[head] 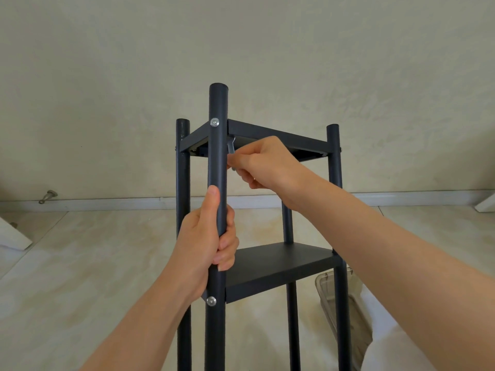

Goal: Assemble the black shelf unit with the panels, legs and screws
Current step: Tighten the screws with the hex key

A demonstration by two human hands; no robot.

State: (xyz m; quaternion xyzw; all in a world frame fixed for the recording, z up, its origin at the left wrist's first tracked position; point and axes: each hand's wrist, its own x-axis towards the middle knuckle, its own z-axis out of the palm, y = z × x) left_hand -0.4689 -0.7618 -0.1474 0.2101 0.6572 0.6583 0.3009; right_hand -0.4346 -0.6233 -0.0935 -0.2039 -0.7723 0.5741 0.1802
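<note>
Head view: black shelf unit [257, 210] stands upright on a glossy beige tiled floor [80, 263], near a pale textured wall. Matte, slightly grainy metal: 4 round tube legs w/ capped tops, 2 flat rectangular panels, upper panel [276, 135] seen from below, lower panel [278, 263] from above. Front leg [217, 156] carries 2 shiny round screws, top screw [214, 122] and lower screw [211, 300]. Left hand [206, 236] is wrapped tight round the front leg betw. the panels. Right hand [262, 163] pinches a small silver key-type tool [231, 147] under the upper panel's corner; tool mostly hidden by fingers & leg. Clear plastic tray [340, 303] lower right, partly behind a leg. Legs' feet cut off at btm.
</note>
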